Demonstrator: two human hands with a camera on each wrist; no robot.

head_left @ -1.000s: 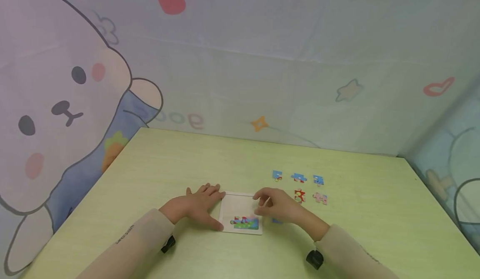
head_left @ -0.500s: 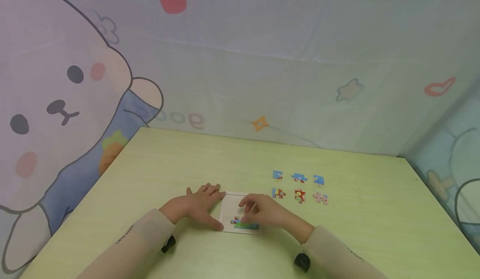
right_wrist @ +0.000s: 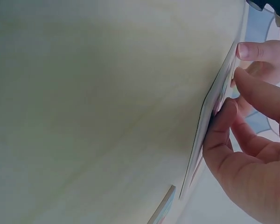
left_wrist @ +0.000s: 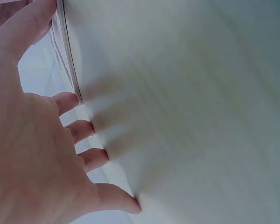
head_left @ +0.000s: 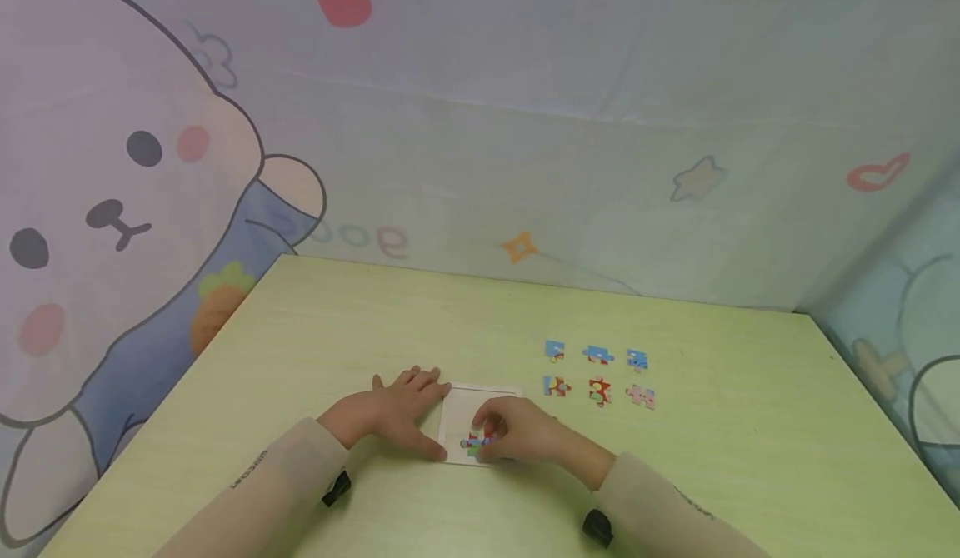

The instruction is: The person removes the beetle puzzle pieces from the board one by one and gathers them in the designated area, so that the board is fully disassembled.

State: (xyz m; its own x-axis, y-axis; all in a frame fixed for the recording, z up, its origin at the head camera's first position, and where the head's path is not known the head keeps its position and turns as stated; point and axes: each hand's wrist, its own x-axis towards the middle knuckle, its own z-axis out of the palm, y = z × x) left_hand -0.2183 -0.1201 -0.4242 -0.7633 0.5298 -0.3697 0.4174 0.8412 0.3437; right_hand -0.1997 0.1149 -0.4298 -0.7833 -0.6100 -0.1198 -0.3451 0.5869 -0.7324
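A shallow white puzzle tray (head_left: 462, 404) lies on the table, with joined puzzle pieces (head_left: 476, 440) at its near side. My left hand (head_left: 405, 412) rests flat at its left edge, fingers spread, with the thumb along the tray's side (left_wrist: 66, 51) in the left wrist view. Over the near half of the tray my right hand (head_left: 528, 430) bends its thumb and index finger down, their tips at either side of the joined pieces. Part of the picture is hidden beneath that hand. I cannot tell whether it pinches a piece; a gap shows between its fingertips (right_wrist: 229, 109).
Right of the tray, loose pieces lie in two rows: blue ones (head_left: 597, 356) behind, a red one (head_left: 600, 391) and a pink one (head_left: 641, 396) nearer. One loose piece (right_wrist: 162, 206) shows low in the right wrist view. A printed cloth (head_left: 480, 125) hangs behind the table.
My right hand has moved left and nearer, from the tray's right edge onto the joined pieces. A loose piece beside the tray is now hidden under it. My left hand stays put.
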